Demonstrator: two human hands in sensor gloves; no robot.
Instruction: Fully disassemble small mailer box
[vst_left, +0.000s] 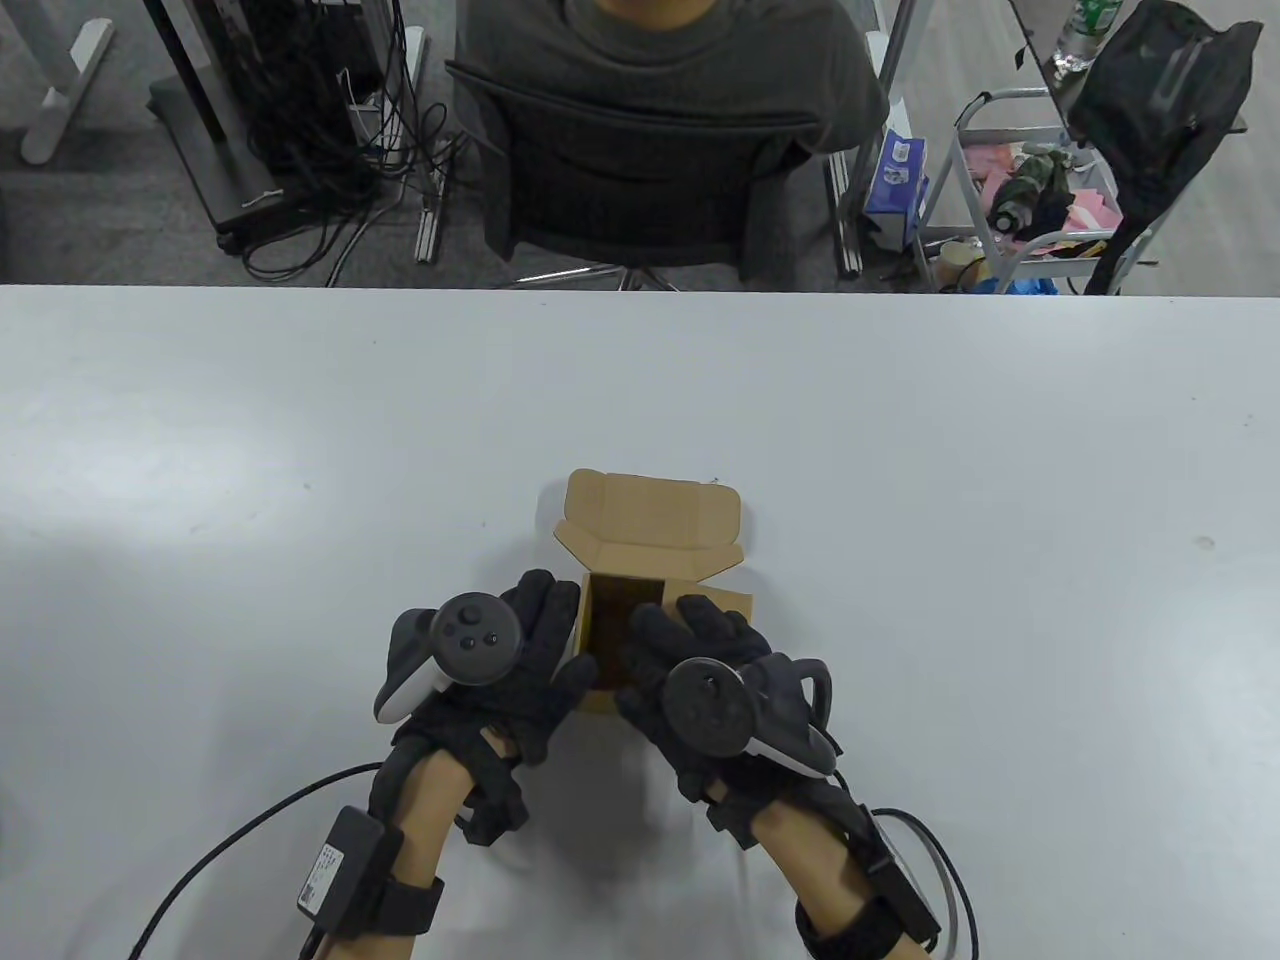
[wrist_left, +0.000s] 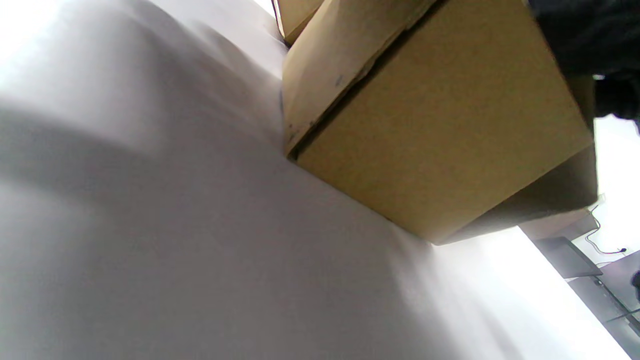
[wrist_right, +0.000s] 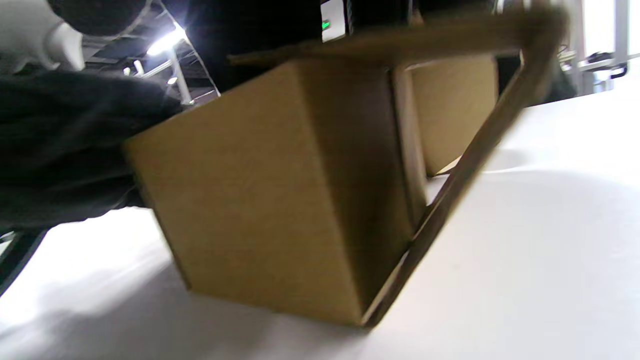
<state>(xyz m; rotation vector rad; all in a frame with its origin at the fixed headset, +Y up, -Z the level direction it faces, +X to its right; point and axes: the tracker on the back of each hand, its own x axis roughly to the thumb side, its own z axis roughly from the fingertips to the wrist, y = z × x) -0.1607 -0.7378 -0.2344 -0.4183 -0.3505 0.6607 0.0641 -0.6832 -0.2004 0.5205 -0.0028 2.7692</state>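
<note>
Table view: the left hand (vst_left: 525, 660) is pressed flat against the left side of the small mailer box (vst_left: 655, 590), fingers laid along its wall, while the right hand (vst_left: 700, 665) is curled over the box's near right edge, fingers reaching into the open top. The box is gripped between both hands and is seated on the white tabletop (vst_left: 300, 480), near its front edge. Its lid (vst_left: 650, 515) is folded back, away from the hands. Beyond the tabletop, a seated person (vst_left: 665, 90) is seen.
</note>
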